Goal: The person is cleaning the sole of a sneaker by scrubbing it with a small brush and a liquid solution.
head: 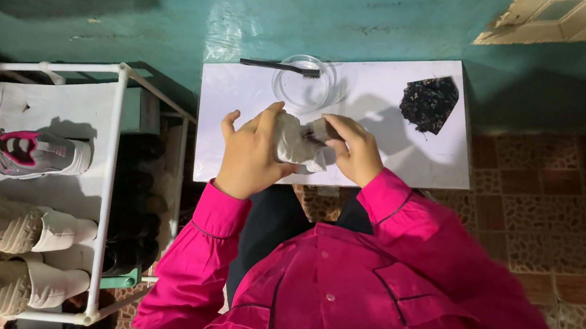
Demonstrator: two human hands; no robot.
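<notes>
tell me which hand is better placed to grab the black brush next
Probably the left. The brush lies just beyond the left hand, with its handle on that side. The right hand is farther off. Both hands hold the white item, though.

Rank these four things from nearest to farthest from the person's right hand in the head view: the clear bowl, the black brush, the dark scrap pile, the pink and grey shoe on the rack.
From the right hand:
1. Clear bowl, just beyond the hand on the white table.
2. Dark scrap pile, at the table's far right corner.
3. Black brush, across the bowl's far rim.
4. Pink and grey shoe, on the rack off to the left.
</notes>
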